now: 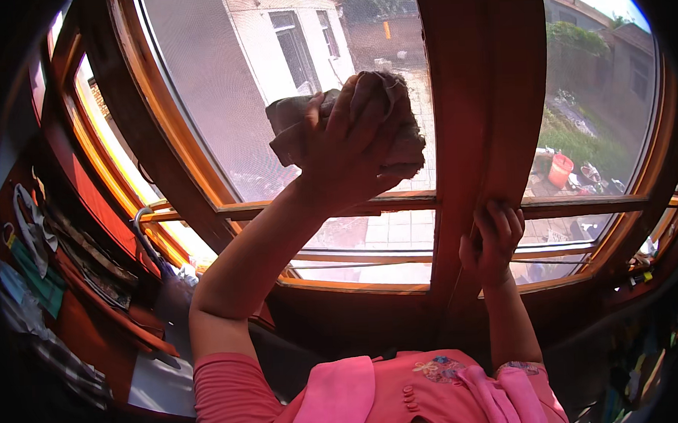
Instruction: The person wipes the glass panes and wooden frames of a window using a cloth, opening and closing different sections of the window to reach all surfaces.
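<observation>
My left hand (pixel 342 147) is raised against the large left window pane (pixel 216 88), its fingers bent over a folded grey-brown cloth (pixel 405 140). The cloth spreads out on both sides of the hand and lies against the glass or just in front of it; which, I cannot tell. Lower and to the right, my right hand (pixel 497 238) rests with curled fingers on the edge of the brown wooden window frame (pixel 481 130), beside the crossbar of the right pane (pixel 578 148). Nothing loose shows in the right hand.
Clothes and cloths (pixel 47 277) hang along the left side, near an umbrella with a curved handle (pixel 147 235). Wooden crossbars (pixel 331 207) run below the large panes. Outside stand a white building (pixel 264 56) and a red bucket (pixel 560 170). Dim clutter fills the lower right.
</observation>
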Action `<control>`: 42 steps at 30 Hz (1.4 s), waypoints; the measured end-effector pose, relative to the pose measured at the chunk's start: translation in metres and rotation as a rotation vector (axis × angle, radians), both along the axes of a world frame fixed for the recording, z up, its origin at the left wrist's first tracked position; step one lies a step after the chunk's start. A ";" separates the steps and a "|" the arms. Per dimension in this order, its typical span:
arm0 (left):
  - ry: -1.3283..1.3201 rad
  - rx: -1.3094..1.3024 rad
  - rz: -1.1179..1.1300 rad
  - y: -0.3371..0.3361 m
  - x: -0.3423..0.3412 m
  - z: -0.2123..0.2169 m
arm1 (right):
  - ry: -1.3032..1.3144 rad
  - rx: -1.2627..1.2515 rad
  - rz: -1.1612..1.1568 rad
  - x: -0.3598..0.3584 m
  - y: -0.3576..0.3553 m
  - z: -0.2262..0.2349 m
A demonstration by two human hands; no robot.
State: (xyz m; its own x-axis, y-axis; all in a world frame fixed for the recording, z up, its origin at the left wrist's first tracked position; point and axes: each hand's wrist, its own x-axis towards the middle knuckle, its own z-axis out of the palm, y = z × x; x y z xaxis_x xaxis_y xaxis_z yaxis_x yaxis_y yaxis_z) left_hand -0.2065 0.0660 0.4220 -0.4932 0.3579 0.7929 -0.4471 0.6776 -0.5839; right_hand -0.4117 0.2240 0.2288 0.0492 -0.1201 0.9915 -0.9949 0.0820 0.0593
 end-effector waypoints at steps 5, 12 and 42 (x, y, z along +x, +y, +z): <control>0.168 -0.150 0.042 -0.028 0.003 0.095 | 0.023 0.028 0.009 0.000 0.003 0.003; 0.216 -0.161 -0.003 -0.022 -0.023 0.137 | 0.027 0.016 -0.004 -0.006 0.000 -0.003; -0.817 0.699 -1.213 -0.095 -0.013 0.412 | 0.061 0.051 0.028 -0.006 0.004 0.006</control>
State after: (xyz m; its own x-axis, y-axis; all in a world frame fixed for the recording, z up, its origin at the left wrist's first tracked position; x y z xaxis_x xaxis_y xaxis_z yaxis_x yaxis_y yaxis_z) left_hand -0.2194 -0.0294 0.8343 -0.5539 0.5308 0.6414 0.7784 0.6035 0.1728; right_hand -0.4176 0.2285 0.2345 0.1135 -0.1685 0.9792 -0.9911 0.0496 0.1234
